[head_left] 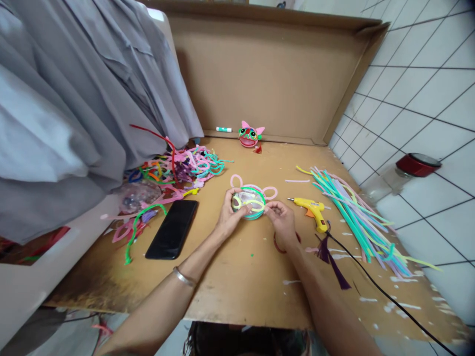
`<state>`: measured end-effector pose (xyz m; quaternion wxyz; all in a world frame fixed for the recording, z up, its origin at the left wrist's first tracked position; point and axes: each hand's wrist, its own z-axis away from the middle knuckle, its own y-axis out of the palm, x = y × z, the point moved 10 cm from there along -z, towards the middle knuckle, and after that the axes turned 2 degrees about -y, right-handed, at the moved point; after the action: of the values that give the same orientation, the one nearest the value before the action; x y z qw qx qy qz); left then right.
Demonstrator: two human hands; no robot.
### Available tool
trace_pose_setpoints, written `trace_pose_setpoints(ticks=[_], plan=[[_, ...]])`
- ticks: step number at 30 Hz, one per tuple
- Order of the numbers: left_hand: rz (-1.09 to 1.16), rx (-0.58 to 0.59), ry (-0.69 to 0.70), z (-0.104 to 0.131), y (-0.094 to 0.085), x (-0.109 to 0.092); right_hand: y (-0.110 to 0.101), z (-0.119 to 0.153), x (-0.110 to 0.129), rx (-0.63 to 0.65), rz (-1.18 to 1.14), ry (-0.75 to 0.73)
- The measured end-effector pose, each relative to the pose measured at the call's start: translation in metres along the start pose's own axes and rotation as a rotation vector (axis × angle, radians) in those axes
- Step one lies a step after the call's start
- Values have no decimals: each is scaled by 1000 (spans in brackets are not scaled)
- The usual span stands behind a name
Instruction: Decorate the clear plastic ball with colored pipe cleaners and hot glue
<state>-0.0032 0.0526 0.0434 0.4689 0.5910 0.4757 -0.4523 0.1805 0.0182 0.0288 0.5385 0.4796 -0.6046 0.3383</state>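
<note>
My left hand [229, 212] is closed on the left edge of a round craft piece [248, 197], its thumb lying across the front. The piece has a clear, shiny middle, a green and pink pipe-cleaner rim and two pink loops like ears. A pale yellow pipe cleaner [256, 203], bent into curves, lies over its face. At the right edge, my right hand [281, 217] pinches the end of this yellow strip. Just right of that hand rests a yellow glue gun [311, 210] with an orange trigger. A dark red ring, partly hidden, is under the right wrist.
On the left are a black phone [172, 230] and a heap of coloured pipe cleaners [189, 165]. Straight pipe cleaners [352, 217] and a red-lidded jar [399, 175] are at right. A finished animal face [249, 136] and a glue stick [223, 129] stand by the cardboard wall [260, 74].
</note>
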Motion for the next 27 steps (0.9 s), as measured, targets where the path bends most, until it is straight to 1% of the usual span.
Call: trace_pose_setpoints(ticks=[7, 14, 19, 22, 27], plan=[[-9, -22, 30, 2, -1, -6, 3, 1, 0, 21, -3, 8], [25, -16, -9, 1, -1, -3, 4, 6, 8, -10, 3, -71], [37, -9, 5, 1, -2, -5, 3, 6, 9, -14, -5, -111], [55, 0, 5, 0, -2, -3, 3, 5, 5, -12, -42, -81], [154, -3, 4, -3, -3, 2, 7, 5, -4, 20, -120, 35]])
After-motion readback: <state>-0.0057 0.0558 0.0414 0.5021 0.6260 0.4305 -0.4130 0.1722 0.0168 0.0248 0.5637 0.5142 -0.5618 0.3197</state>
